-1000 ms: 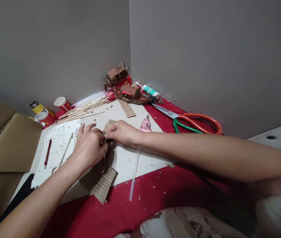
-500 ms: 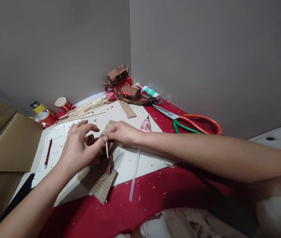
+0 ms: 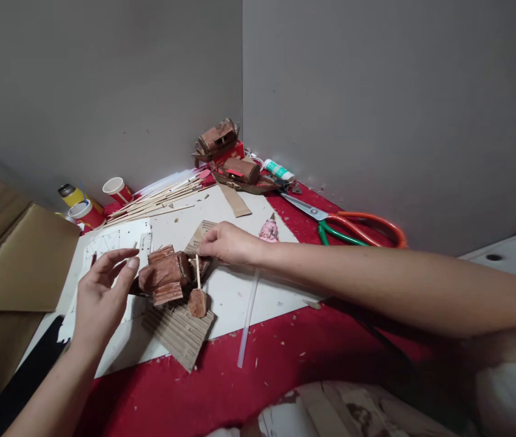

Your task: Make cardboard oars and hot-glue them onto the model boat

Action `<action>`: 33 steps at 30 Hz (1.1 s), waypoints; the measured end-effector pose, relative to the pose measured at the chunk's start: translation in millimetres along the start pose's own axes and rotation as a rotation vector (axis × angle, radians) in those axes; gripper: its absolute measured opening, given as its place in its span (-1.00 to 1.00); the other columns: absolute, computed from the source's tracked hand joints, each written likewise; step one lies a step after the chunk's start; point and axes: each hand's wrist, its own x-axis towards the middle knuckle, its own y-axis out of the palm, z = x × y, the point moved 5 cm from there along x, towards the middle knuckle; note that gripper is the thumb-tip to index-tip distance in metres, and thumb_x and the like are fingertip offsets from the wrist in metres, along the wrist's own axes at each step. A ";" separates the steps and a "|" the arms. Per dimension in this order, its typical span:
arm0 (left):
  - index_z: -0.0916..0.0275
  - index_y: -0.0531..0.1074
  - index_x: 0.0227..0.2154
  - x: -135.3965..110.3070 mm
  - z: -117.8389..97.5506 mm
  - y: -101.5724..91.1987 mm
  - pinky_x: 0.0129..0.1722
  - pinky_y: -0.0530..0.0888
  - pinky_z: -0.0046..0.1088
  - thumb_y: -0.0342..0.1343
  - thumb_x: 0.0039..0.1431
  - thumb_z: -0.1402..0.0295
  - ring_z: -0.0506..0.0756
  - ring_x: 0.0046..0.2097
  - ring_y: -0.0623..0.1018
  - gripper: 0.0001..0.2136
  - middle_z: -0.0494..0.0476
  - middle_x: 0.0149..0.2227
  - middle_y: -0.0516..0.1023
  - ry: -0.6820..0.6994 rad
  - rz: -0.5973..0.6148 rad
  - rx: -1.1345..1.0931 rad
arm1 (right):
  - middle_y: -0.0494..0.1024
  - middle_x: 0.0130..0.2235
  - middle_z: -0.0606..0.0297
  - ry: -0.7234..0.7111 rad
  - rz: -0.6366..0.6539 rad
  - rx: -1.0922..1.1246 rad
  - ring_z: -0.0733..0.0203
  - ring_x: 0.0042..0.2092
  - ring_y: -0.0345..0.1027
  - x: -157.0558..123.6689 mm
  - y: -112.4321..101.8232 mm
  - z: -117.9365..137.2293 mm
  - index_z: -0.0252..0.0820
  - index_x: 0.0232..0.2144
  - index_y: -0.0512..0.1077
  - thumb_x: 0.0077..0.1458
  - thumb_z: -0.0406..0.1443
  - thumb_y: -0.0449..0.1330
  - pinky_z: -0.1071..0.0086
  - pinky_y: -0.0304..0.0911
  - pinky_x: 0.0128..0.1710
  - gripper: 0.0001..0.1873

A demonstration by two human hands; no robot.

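Note:
A small brown model boat [image 3: 162, 275] with a rounded cabin lies in front of me on corrugated cardboard [image 3: 180, 337] and white board. A little paddle [image 3: 197, 301], a pale stick with a brown oval blade, leans along the boat's right end. My right hand [image 3: 228, 243] is closed in a pinch on the paddle's upper end, close against the hull; its fingertips are partly hidden. Beside the boat's left end, my left hand [image 3: 107, 285] has thumb and fingers apart, with nothing clearly held.
Large scissors [image 3: 349, 224] with orange and green handles lie at right. A pink-wrapped glue gun nozzle [image 3: 269, 229] and a clear glue stick [image 3: 247, 321] are near my right arm. Behind stand two finished boats [image 3: 240, 171], wooden sticks [image 3: 158, 200] and paper cups [image 3: 116, 189]. A cardboard box [image 3: 21, 261] borders the left.
My left hand has drawn away from the paddle toward the left, uncovering the cabin and the paddle's blade. My right hand has stayed nearly in place.

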 end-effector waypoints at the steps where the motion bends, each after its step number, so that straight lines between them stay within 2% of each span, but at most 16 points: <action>1: 0.15 0.51 -0.26 -0.7 3.5 -1.5 -0.16 0.46 -0.38 0.17 0.07 0.14 0.16 -0.11 0.52 -0.76 0.08 -0.20 0.59 -0.019 -0.023 -0.013 | 0.18 -0.79 0.54 -0.001 -0.004 -0.003 0.47 -0.69 -0.03 -0.2 -0.3 -0.1 -0.33 -0.71 0.43 -0.02 -0.50 0.23 0.49 -0.04 -0.60 -0.74; 4: 0.17 0.52 -0.27 -3.0 9.3 -3.3 -0.21 0.45 -0.41 0.19 0.07 0.16 0.14 -0.15 0.53 -0.77 0.08 -0.22 0.59 -0.038 -0.061 -0.052 | 0.24 -0.75 0.51 -0.014 -0.012 -0.009 0.47 -0.66 0.00 -0.1 -0.7 -1.0 -0.34 -0.70 0.45 -0.03 -0.49 0.25 0.48 -0.01 -0.58 -0.76; 7: 0.18 0.51 -0.24 -5.6 6.4 0.7 -0.16 0.47 -0.36 0.18 0.08 0.18 0.15 -0.13 0.54 -0.76 0.10 -0.20 0.59 -0.005 -0.044 -0.046 | 0.32 -0.70 0.48 -0.033 -0.006 -0.012 0.46 -0.63 0.07 0.9 -0.3 -1.8 -0.33 -0.67 0.47 -0.04 -0.47 0.27 0.50 0.01 -0.56 -0.79; 9: 0.18 0.51 -0.25 -6.4 -3.4 6.2 -0.05 0.44 -0.29 0.18 0.08 0.22 0.16 -0.09 0.54 -0.80 0.11 -0.18 0.59 0.096 -0.029 0.010 | 0.33 -0.69 0.48 -0.040 0.002 -0.013 0.45 -0.61 0.09 1.6 0.2 -1.9 -0.33 -0.65 0.49 -0.04 -0.46 0.27 0.50 0.02 -0.56 -0.81; 12: 0.17 0.52 -0.31 -5.5 -25.1 21.8 0.10 0.35 -0.18 0.15 0.10 0.28 0.18 0.01 0.48 -0.87 0.11 -0.16 0.58 0.327 0.052 0.178 | 0.32 -0.70 0.49 -0.041 0.009 -0.018 0.45 -0.61 0.10 2.5 0.9 -1.7 -0.32 -0.66 0.48 -0.05 -0.45 0.29 0.51 0.02 -0.56 -0.81; 14: 0.18 0.54 -0.31 -2.9 -36.3 35.4 0.14 0.32 -0.13 0.13 0.12 0.30 0.19 0.07 0.43 -0.87 0.13 -0.16 0.58 0.436 0.153 0.275 | 0.35 -0.68 0.47 -0.040 0.015 -0.015 0.45 -0.60 0.12 3.1 1.6 -2.1 -0.32 -0.66 0.48 -0.05 -0.44 0.29 0.52 0.02 -0.56 -0.81; 16: 0.19 0.55 -0.33 1.2 -43.0 45.8 0.13 0.32 -0.10 0.13 0.12 0.30 0.22 0.09 0.39 -0.86 0.16 -0.16 0.58 0.485 0.223 0.321 | 0.39 -0.66 0.44 -0.039 0.022 -0.006 0.45 -0.59 0.13 3.8 2.2 -3.1 -0.32 -0.66 0.48 -0.05 -0.44 0.28 0.52 0.02 -0.57 -0.81; 19: 0.19 0.56 -0.39 7.4 -47.7 53.9 0.11 0.33 -0.07 0.13 0.11 0.29 0.24 0.10 0.38 -0.86 0.18 -0.16 0.58 0.498 0.256 0.359 | 0.38 -0.66 0.45 -0.038 0.023 0.017 0.45 -0.60 0.12 4.8 1.8 -5.3 -0.32 -0.66 0.47 -0.05 -0.45 0.27 0.53 0.02 -0.58 -0.81; 24: 0.20 0.56 -0.38 11.0 -49.0 60.5 0.11 0.32 -0.06 0.13 0.09 0.31 0.26 0.12 0.34 -0.87 0.19 -0.14 0.57 0.497 0.311 0.408 | 0.23 -0.74 0.55 -0.027 0.038 0.058 0.47 -0.65 0.02 3.6 0.7 -6.4 -0.31 -0.67 0.44 -0.05 -0.46 0.25 0.52 -0.02 -0.60 -0.79; 33: 0.18 0.57 -0.45 14.2 -45.2 64.7 0.11 0.32 -0.03 0.12 0.08 0.33 0.27 0.12 0.34 -0.86 0.17 -0.16 0.58 0.459 0.362 0.406 | 0.16 -0.79 0.57 -0.008 0.056 0.104 0.46 -0.69 -0.01 1.7 3.4 -5.8 -0.29 -0.69 0.42 -0.02 -0.49 0.21 0.51 -0.06 -0.62 -0.75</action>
